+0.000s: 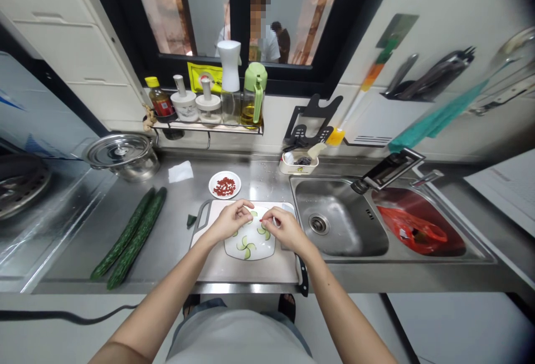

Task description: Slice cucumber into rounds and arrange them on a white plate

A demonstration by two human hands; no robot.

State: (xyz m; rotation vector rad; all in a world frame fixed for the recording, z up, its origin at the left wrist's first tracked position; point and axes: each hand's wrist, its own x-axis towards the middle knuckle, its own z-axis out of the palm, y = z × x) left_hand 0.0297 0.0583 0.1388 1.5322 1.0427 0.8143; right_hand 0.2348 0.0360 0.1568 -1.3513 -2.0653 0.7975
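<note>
On a pale cutting board [209, 266] lies a white plate [267, 251] with green cucumber slices [246, 247] arranged in pinwheel shapes. My right hand [284, 226] is over the plate's right side, its fingertips pinching a tiny red piece [262, 221]. Over the upper left of the plate is my left hand [232, 220], fingers bent and thumb near the index finger; a gap shows between them and nothing is visible inside. Behind the board, a small white dish [212, 188] holds red pieces [224, 187]. A knife handle [303, 277] sticks out at the board's right edge.
Two whole cucumbers [136, 236] lie to the left, below a lidded steel pot [136, 158] and a white tissue [181, 171]. To the right is a double sink [343, 224] with a red bag [412, 231]. Bottles stand on a wall rack [196, 126].
</note>
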